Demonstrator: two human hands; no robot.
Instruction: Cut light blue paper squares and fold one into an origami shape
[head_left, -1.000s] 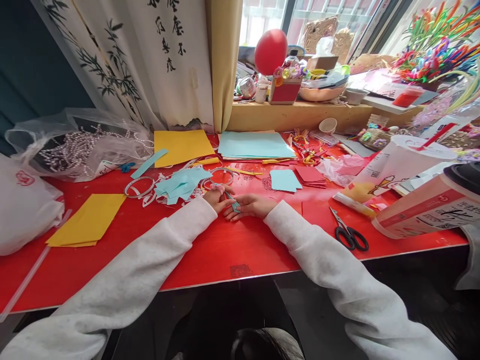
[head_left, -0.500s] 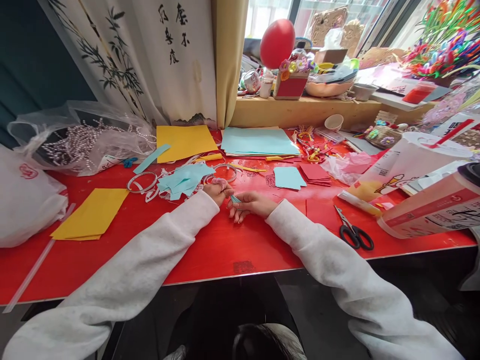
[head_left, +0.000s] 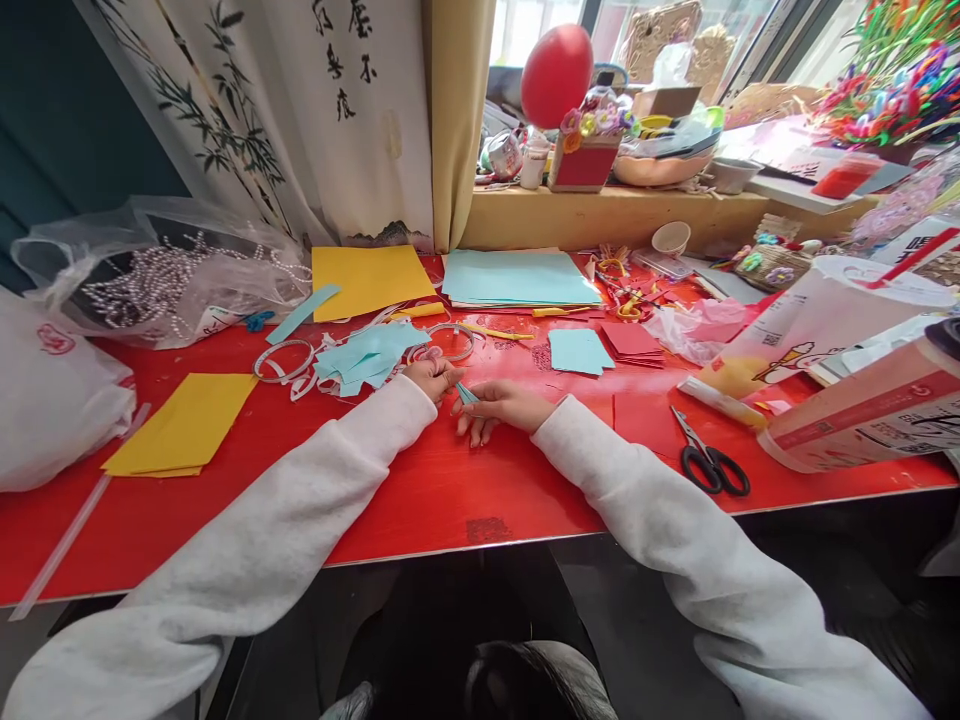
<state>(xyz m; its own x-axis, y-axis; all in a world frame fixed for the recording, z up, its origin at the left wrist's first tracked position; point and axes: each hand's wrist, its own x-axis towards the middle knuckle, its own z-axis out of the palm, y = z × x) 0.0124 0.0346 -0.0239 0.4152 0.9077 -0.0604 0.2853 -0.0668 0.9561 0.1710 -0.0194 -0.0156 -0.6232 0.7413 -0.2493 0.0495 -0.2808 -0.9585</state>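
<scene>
Between my hands, over the red table, is a small folded light blue paper [head_left: 467, 394]. My right hand [head_left: 508, 408] pinches it between thumb and index finger, the other fingers loosely curled below. Close by on its left, my left hand [head_left: 433, 378] has its fingertips pressed together at the paper's upper left end; whether they grip it is too small to tell. A pile of cut light blue paper pieces [head_left: 369, 357] lies just left of my left hand, beside a clear ring [head_left: 283, 361]. Another ring [head_left: 450, 342] lies behind that hand.
Black-handled scissors [head_left: 709, 462] lie at the right, near large cups [head_left: 862, 405]. Yellow sheets [head_left: 182, 424] rest at the left by plastic bags [head_left: 56, 400]. Blue sheets [head_left: 520, 278], small blue cards [head_left: 580, 351] and red cards [head_left: 631, 343] lie behind my hands.
The blue paper shows more clearly between my hands, and my left fingertips have shifted slightly up and left from it. The camera view has shifted slightly.
</scene>
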